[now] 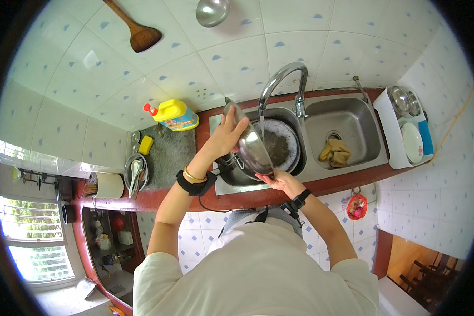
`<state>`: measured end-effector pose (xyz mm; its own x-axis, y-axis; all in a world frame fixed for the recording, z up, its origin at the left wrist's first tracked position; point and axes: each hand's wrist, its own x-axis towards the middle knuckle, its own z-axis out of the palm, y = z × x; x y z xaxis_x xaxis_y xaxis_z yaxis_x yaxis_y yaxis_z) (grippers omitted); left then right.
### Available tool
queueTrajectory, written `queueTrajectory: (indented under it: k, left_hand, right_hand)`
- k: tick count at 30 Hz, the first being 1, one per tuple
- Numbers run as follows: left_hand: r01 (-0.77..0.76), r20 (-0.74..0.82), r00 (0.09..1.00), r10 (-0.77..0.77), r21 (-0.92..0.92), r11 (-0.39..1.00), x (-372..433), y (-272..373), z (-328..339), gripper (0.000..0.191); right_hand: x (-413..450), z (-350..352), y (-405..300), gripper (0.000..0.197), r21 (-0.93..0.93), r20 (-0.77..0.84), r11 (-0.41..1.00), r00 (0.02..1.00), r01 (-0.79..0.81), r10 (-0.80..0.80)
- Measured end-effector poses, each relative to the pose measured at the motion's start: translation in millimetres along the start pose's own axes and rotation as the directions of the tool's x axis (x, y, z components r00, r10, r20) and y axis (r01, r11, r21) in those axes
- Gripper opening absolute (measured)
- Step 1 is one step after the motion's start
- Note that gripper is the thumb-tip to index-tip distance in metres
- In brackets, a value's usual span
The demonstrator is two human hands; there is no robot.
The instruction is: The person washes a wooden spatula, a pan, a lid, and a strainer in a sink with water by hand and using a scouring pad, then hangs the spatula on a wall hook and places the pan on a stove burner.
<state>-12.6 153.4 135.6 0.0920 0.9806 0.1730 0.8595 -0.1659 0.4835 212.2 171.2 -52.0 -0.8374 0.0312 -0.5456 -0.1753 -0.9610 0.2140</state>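
Both hands grip a shiny metal bowl (254,148), tilted on its side over the left sink basin. My left hand (226,136) spans its upper rim and outer side, fingers spread. My right hand (282,182) pinches the lower rim near the sink's front edge. Just right of the bowl, water runs from the curved chrome faucet (282,73) into a round vessel (296,152) of foamy, murky water in the basin. Some wire or metal utensils (233,160) show partly behind my left wrist; the bowl hides the rest of them.
A tan cloth (335,153) lies by the drain of the right basin (349,118). A white dish rack (395,152) with bowls and plates stands beyond it. Left are a yellow detergent jug (175,114), a yellow sponge (146,145) and a bowl of spoons (136,172).
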Motion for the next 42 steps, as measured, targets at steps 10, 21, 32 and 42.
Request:
queueTrajectory:
  k: [10,21,32,42]
  left_hand:
    - [0.456,0.093,0.831,-0.549,-0.679,0.575,-96,13,-45,0.079]
    - [0.224,-0.459,0.697,-0.550,-0.590,0.775,-166,-45,-133,0.063]
    - [0.397,-0.503,0.606,-0.617,-0.481,0.782,-206,-113,-145,0.065]
    - [0.414,-0.486,0.678,-0.552,-0.367,0.833,-175,-120,-128,0.075]
  right_hand:
    - [14,14,10,0.066,-0.517,-0.058,0.775,0.888,0.364,-0.456]
    - [104,153,100,0.036,-0.626,0.028,0.771,0.991,0.117,-0.127]
    - [199,158,154,0.033,-0.505,-0.125,0.855,0.990,-0.117,0.061]
    - [240,127,143,0.026,-0.442,-0.117,0.881,0.985,-0.165,0.126]
